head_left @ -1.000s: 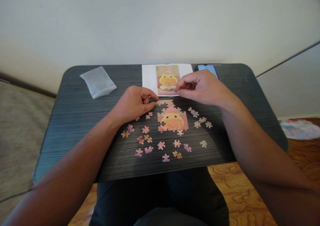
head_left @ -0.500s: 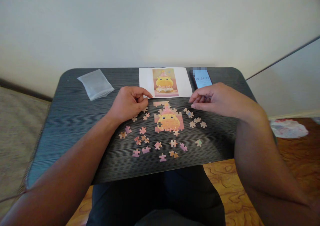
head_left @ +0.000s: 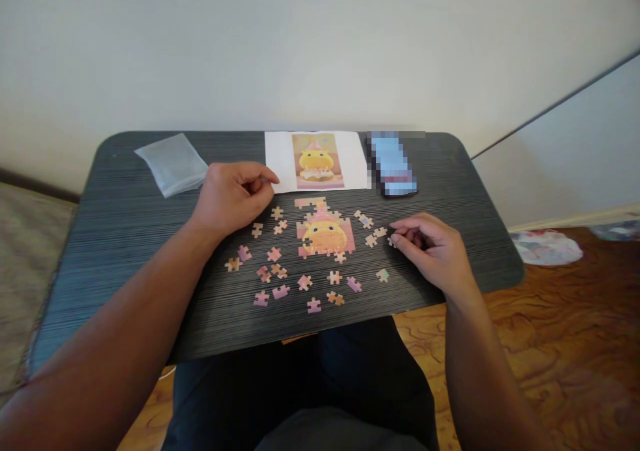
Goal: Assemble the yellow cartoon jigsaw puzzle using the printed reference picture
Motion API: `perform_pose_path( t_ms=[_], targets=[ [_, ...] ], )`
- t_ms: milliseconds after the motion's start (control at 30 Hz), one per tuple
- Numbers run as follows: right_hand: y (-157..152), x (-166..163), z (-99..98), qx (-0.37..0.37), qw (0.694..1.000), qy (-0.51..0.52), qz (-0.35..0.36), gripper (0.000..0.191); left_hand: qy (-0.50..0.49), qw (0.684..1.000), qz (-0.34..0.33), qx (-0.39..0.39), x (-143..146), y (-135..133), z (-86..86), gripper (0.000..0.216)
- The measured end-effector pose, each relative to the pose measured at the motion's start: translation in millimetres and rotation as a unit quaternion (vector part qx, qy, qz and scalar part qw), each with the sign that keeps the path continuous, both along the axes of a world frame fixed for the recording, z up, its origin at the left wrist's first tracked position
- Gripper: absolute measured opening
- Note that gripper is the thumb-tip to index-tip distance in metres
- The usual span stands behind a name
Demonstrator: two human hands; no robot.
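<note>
A partly joined jigsaw puzzle (head_left: 326,233) of a yellow character in a pink hat lies mid-table. My right hand (head_left: 433,248) is to its right, thumb and index finger closed on a small puzzle piece (head_left: 391,242), mostly hidden by the fingertips. Beside that hand lie a pale puzzle piece (head_left: 371,240) and a piece with a blue mark (head_left: 367,222). My left hand (head_left: 237,192) rests palm down left of the puzzle. Its index fingertip touches the lower left corner of a printed reference sheet (head_left: 355,161); the thumb is apart from it, nothing visible between them.
Several loose pieces, among them a pink one (head_left: 314,305) and a green-marked one (head_left: 383,275), lie left of and below the puzzle. A clear plastic bag (head_left: 173,164) is at back left. A phone (head_left: 395,164) lies right of the sheet. Behind the table (head_left: 125,251) stands a wall.
My right hand has come down from near the phone toward the table's front, onto a loose piece at the right. My left hand stays by the sheet's corner. The view has shifted slightly.
</note>
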State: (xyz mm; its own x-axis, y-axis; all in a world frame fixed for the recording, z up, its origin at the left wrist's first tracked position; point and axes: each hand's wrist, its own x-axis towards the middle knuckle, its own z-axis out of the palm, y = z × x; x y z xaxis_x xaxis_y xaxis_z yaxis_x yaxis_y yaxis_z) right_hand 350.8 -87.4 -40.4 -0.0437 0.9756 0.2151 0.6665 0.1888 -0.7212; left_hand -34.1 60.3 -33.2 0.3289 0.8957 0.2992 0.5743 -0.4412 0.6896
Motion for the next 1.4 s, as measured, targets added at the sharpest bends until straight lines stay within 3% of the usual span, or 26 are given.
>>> perform_pose_path(
  t_ms=[200, 467, 733, 1133, 1400],
  targets=[
    [1, 2, -3.3, 0.007, 1.0, 0.017, -0.007, 0.014, -0.045, 0.987, -0.051, -0.145, -18, 10, 2.8, 0.018],
    [-1, 4, -4.9, 0.017, 1.0, 0.013, -0.006, 0.008, 0.024, 0.941, -0.186, -0.283, -43, 16, 27.0, 0.028],
    [2, 9, -12.1, 0.012, 0.999, 0.039, -0.028, 0.004, 0.096, 0.924, -0.24, -0.282, -45, 19, 27.2, 0.037],
    [4, 10, -14.2, -0.005, 0.999, 0.036, -0.019, 0.009, -0.005, 0.919, -0.231, -0.319, -50, 25, 14.7, 0.03],
    [5, 13, -17.5, -0.009, 0.999, 0.031, -0.018, 0.012, 0.012, 0.922, -0.244, -0.299, -51, 27, 9.7, 0.031]
  ],
)
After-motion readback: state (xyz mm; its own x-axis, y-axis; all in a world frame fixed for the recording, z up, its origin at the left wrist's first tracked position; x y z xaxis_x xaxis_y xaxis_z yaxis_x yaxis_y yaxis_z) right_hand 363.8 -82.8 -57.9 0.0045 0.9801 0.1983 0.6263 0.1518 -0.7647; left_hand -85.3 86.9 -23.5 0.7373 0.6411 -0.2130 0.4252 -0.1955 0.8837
